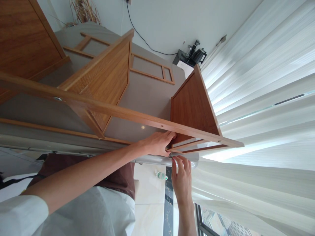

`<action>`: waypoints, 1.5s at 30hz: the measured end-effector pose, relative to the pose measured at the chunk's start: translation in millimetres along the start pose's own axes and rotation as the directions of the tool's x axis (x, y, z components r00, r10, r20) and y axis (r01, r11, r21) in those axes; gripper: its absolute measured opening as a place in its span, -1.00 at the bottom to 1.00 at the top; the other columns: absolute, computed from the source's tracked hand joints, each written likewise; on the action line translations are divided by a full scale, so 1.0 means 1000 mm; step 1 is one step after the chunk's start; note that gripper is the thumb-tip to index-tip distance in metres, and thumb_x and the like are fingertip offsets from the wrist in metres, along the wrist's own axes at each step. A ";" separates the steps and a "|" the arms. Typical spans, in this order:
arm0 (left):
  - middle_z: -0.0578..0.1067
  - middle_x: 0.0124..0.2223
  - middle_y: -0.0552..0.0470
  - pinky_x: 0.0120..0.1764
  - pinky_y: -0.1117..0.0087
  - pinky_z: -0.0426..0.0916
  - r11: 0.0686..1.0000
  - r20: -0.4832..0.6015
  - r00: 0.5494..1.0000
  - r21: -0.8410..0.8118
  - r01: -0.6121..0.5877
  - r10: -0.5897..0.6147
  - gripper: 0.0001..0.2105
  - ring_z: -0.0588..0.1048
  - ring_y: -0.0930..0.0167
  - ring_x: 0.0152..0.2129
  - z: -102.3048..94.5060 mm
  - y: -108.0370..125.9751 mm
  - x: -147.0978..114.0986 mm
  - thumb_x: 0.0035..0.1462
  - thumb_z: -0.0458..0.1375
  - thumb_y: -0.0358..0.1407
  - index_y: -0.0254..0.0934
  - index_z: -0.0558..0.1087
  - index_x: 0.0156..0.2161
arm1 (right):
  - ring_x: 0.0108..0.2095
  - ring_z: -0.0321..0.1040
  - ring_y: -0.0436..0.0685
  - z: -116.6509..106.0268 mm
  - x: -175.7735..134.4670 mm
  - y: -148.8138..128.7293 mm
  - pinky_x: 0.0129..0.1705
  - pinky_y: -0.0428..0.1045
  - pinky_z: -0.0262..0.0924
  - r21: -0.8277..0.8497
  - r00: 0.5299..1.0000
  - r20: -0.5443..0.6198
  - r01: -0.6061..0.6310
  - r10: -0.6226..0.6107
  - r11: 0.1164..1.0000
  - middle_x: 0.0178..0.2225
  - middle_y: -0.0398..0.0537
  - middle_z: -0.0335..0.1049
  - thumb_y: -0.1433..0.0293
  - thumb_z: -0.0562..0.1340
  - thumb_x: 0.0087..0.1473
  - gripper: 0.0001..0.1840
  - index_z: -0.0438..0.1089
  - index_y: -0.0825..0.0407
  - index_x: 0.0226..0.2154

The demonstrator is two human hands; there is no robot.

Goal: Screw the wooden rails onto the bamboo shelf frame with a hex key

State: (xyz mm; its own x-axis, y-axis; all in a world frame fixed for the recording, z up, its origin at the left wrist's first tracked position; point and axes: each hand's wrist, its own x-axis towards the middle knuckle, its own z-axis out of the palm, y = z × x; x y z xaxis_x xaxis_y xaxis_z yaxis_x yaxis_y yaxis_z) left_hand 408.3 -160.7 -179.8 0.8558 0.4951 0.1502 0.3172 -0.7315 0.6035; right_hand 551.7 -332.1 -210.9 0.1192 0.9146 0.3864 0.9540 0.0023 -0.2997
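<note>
A partly assembled wooden shelf unit with upright panels, one of them a panel (194, 103) at the right end, rests on the grey-covered table. A long wooden rail (137, 116) runs across its top. My left hand (158, 143) reaches under this rail, its fingers closed on the end of a slatted wooden frame (188, 144) at the unit's lower right corner. Just beside it, my right hand (182, 172) is in a pinch close to that frame's end. Whatever is between its fingertips is too small and hidden to name.
Two loose wooden frames, one a ladder-like frame (152, 68), lie on the table (145, 98) behind the unit. A black kettle (199, 56) stands on a small cabinet at the back. White curtains (258, 131) hang at right. A plastic bottle (161, 175) is on the floor.
</note>
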 end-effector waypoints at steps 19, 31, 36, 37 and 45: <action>0.45 0.11 -0.15 -0.13 0.27 0.37 1.000 0.014 1.000 -0.013 0.013 -0.013 -0.51 0.53 0.16 -0.09 -0.002 0.002 0.000 0.02 0.23 -0.22 -0.25 0.22 0.04 | -0.30 0.53 0.03 -0.017 -0.017 0.000 -0.30 -0.10 0.36 0.197 0.982 0.113 -0.169 0.148 0.966 -0.25 -0.08 0.55 0.34 0.05 0.38 -0.77 0.34 -0.04 -0.01; 0.46 0.09 -0.15 -0.18 0.27 0.38 1.000 -0.004 1.000 -0.012 -0.012 0.012 -0.51 0.53 0.16 -0.12 0.001 0.000 -0.001 0.02 0.22 -0.21 -0.27 0.21 0.04 | -0.05 0.54 0.19 -0.016 -0.003 -0.027 -0.36 -0.09 0.36 0.397 0.846 -0.024 -0.482 0.533 0.782 -0.14 0.07 0.60 0.10 0.23 0.25 -0.43 0.16 -0.02 0.20; 0.47 0.05 -0.14 -0.15 0.28 0.38 1.000 0.019 1.000 -0.016 0.022 -0.022 -0.52 0.52 0.16 -0.09 0.000 -0.001 0.000 0.00 0.25 -0.18 -0.26 0.24 0.01 | 0.00 0.50 0.18 -0.007 -0.013 -0.026 -0.03 0.01 0.37 0.459 0.831 -0.060 -0.469 0.553 0.754 -0.04 0.06 0.57 0.12 0.23 0.24 -0.59 0.39 -0.01 0.04; 0.47 0.06 -0.14 -0.15 0.27 0.38 1.000 0.022 1.000 -0.019 0.023 -0.022 -0.52 0.52 0.16 -0.09 -0.001 -0.001 0.000 0.01 0.25 -0.17 -0.26 0.24 0.01 | -0.02 0.51 0.18 -0.005 -0.015 -0.024 0.00 0.02 0.37 0.472 0.839 -0.064 -0.451 0.540 0.757 -0.04 0.05 0.56 0.13 0.24 0.24 -0.64 0.45 -0.01 -0.02; 0.47 0.09 -0.16 -0.20 0.26 0.38 1.000 0.008 1.000 0.006 -0.012 0.012 -0.52 0.53 0.16 -0.12 -0.006 0.003 -0.003 0.02 0.22 -0.21 -0.27 0.27 0.05 | -0.22 0.55 0.17 0.009 -0.016 -0.029 -0.22 -0.04 0.38 0.421 0.780 -0.128 -0.516 0.613 0.746 -0.20 0.01 0.61 0.04 0.30 0.13 -0.59 0.59 0.01 -0.17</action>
State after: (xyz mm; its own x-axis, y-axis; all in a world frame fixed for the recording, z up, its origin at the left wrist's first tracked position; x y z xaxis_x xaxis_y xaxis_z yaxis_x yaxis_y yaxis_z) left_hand 404.5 -161.4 -173.4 0.8627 0.4827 0.1508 0.3098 -0.7402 0.5968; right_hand 520.3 -343.0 -215.8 0.7127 0.6628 0.2298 0.5340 -0.3002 -0.7904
